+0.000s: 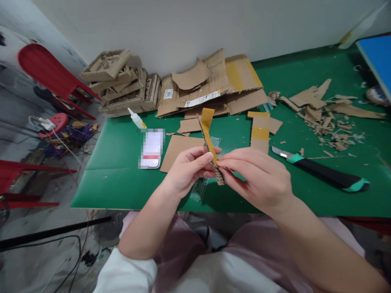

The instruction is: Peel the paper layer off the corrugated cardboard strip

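Between my two hands, above the front of the green table, a narrow cardboard strip (209, 140) stands on edge, yellow-brown tape along it and its fluted edge facing up. My left hand (194, 165) pinches the strip from the left, thumb on top. From the right, the fingertips of my right hand (259, 173) press together at the strip's tape near its lower end. What exactly lies under those fingertips is hidden. Beneath the strip lies a clear ruler (200, 189), partly covered by my hands. A cardboard square (180, 148) is behind my left hand.
A utility knife (326, 173) lies at right, blade out. Cardboard scraps (326, 118) cover the back right. Taped cardboard (259, 130), folded cardboard (210, 81) and stacked cardboard trays (122, 85) sit farther back. A phone (152, 148) and glue bottle (136, 119) are left.
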`<state>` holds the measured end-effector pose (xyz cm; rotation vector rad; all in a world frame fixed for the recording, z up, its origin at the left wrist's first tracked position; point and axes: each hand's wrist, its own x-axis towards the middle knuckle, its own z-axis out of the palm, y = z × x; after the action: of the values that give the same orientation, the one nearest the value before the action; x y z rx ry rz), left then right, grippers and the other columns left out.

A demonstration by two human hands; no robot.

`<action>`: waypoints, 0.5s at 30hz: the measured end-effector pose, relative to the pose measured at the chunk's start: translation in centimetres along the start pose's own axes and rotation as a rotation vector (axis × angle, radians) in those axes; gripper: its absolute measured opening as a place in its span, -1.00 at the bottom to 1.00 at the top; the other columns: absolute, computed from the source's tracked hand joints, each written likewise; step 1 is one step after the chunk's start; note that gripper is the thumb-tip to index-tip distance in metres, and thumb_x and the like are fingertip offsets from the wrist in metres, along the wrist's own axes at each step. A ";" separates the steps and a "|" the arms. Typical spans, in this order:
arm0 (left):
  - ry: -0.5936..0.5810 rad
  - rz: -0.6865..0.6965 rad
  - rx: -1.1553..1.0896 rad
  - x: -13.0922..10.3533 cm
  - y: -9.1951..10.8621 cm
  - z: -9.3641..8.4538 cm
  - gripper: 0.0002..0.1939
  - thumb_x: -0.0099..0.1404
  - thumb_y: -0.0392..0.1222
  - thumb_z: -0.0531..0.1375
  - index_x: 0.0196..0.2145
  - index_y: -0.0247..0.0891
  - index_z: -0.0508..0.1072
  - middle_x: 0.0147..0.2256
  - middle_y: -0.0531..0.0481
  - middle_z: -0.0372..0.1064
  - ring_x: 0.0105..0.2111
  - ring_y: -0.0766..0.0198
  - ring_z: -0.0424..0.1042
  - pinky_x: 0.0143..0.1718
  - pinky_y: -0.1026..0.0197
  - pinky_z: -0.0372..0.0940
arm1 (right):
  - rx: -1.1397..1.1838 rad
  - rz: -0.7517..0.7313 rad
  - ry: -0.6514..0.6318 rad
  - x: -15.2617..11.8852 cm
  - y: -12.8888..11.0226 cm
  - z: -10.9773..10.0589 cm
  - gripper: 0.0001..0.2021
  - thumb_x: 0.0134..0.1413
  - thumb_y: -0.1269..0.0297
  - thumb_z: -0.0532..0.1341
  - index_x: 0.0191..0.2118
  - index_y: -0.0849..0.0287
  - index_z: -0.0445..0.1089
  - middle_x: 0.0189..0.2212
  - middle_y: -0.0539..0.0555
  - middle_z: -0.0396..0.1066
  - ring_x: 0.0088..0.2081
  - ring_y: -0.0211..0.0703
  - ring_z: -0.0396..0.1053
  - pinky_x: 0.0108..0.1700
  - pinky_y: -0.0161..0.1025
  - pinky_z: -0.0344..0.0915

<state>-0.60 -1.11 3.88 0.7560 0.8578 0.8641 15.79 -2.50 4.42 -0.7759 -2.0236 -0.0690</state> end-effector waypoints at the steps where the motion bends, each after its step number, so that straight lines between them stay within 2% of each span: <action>1: 0.000 0.003 -0.006 0.0 0.0 0.0 -0.63 -0.03 -0.03 0.37 -0.29 -0.29 0.52 -0.51 0.10 0.43 -0.55 0.47 0.42 -0.52 0.45 0.34 | -0.001 0.000 -0.008 0.0 0.0 0.0 -0.90 0.02 0.50 0.22 -0.30 0.22 0.37 -0.39 0.11 0.50 -0.32 -0.21 0.45 -0.23 -0.26 0.44; 7: -0.023 0.015 -0.040 0.0 0.2 0.1 -0.68 0.00 -0.06 0.37 -0.30 -0.28 0.54 -0.54 0.11 0.43 -0.57 0.47 0.43 -0.52 0.47 0.35 | -0.010 0.009 0.001 -0.1 0.1 0.0 -0.90 0.01 0.52 0.22 -0.31 0.22 0.36 -0.40 0.12 0.49 -0.33 -0.20 0.44 -0.23 -0.26 0.43; 15: -0.085 -0.007 -0.044 -0.1 0.2 0.0 -0.68 0.05 -0.07 0.34 -0.25 -0.27 0.55 -0.51 0.07 0.46 -0.54 0.49 0.43 -0.52 0.53 0.32 | 0.112 0.143 -0.056 -0.1 0.1 -0.3 -0.92 0.09 0.48 0.16 -0.31 0.19 0.37 -0.36 0.09 0.49 -0.29 -0.24 0.44 -0.22 -0.29 0.42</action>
<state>-0.70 -1.06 4.08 0.7460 0.7633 0.8363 16.11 -2.60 4.50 -0.8561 -1.9996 0.1486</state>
